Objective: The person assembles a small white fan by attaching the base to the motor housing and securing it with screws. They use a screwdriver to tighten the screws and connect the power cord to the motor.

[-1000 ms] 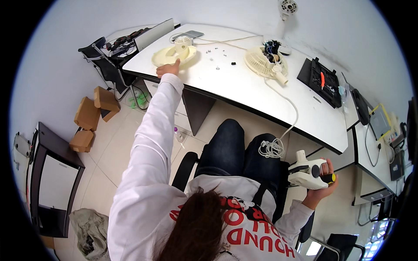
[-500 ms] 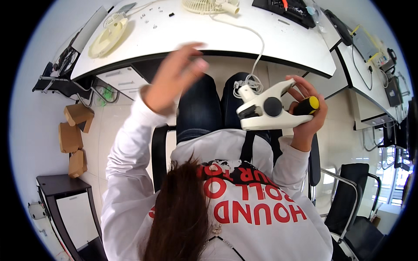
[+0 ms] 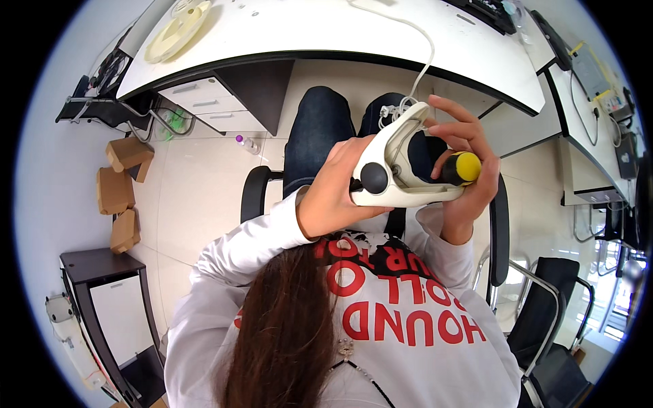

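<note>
Above my lap is a cream plastic clip base (image 3: 408,194) with open jaws and a round dark grey knob (image 3: 373,178). My left hand (image 3: 337,183) is closed round its knob end. On the other side, my right hand (image 3: 473,153) grips a screwdriver (image 3: 462,168) by its thick yellow-and-black handle and steadies the jaw ends, with some fingers spread. The screwdriver's shaft is hidden. A white cord (image 3: 433,51) runs from the desk down to a bundled coil (image 3: 398,112) beside the upper jaw.
Ahead stands a white desk (image 3: 306,30) with a cream round cover (image 3: 178,32) at its left. Drawers (image 3: 204,102) sit beneath it, with a bottle (image 3: 247,144) on the floor. Cardboard boxes (image 3: 115,190) lie left; a black chair (image 3: 544,313) stands right.
My left hand has come down from beside the desk and taken hold of the clip base. The base has turned, and its jaws now face me more openly. The view has shifted.
</note>
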A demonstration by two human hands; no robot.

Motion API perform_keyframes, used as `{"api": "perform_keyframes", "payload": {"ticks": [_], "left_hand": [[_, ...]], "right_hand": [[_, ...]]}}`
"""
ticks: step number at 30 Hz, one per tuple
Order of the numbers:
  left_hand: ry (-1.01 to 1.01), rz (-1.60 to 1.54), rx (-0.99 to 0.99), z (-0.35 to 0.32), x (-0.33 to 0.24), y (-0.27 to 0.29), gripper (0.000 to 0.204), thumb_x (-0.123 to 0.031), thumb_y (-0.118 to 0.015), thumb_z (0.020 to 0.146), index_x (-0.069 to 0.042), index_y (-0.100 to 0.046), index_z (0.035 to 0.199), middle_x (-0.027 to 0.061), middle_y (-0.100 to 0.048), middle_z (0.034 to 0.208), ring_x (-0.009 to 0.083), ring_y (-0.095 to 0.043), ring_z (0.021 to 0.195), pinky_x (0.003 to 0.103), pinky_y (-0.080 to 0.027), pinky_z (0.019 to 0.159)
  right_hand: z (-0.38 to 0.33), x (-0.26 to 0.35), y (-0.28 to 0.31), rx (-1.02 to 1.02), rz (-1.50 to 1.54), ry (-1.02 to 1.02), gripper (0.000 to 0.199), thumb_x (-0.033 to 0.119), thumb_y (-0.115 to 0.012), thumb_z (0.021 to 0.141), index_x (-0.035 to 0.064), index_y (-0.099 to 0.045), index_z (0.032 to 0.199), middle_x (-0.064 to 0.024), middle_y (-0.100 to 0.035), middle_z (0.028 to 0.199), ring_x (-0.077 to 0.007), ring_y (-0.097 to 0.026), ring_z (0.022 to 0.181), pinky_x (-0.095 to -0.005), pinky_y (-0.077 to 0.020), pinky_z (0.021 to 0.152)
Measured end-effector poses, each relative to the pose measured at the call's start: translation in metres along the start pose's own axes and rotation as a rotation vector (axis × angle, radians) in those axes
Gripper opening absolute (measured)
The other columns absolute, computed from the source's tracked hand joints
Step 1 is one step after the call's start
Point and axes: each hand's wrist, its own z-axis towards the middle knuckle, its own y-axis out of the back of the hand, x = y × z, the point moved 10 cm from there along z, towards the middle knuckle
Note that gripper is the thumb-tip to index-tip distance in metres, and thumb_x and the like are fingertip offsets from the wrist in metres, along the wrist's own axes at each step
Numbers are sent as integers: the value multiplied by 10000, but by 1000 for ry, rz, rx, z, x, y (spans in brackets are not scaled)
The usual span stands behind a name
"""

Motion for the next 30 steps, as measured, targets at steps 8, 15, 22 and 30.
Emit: {"api": "perform_keyframes", "payload": {"ticks": [8,15,22,30], "left_hand": [[-80,-201,-183,-31,26,13,778,-109,-744,656,-6,-331,1306,177,-411,1254,316,-433,1153,383,-336,983],[-105,-187,-251,-40,33,15,796,-83,-753,645,0,-318,1306,185,-397,1270,312,-466,1119,385,-373,948],[-517,59,-255,-45,-1,8,725,-13,-690,652,14,-363,1298,204,-421,1266,345,-471,1132,382,-392,949],[32,-513,-57,-30,49,-14,814,-49,-713,721,-34,-200,1354,118,-453,1225,186,-472,1130,343,-379,961]], "right_hand": [[-7,36,40,-98,344,139,713,667,-269,846,7,-540,848,-52,-457,578,-107,-384,401,-218,-283,368],[-9,74,86,-156,1003,270,318,397,-482,855,127,-476,688,24,-432,516,-75,-379,367,-199,-317,351],[-5,43,95,-204,1406,125,212,246,-483,875,106,-488,716,16,-431,518,-70,-381,357,-192,-345,340],[-3,38,87,-207,1271,115,191,245,-500,870,115,-491,730,38,-434,530,-54,-368,368,-195,-341,359]]}}
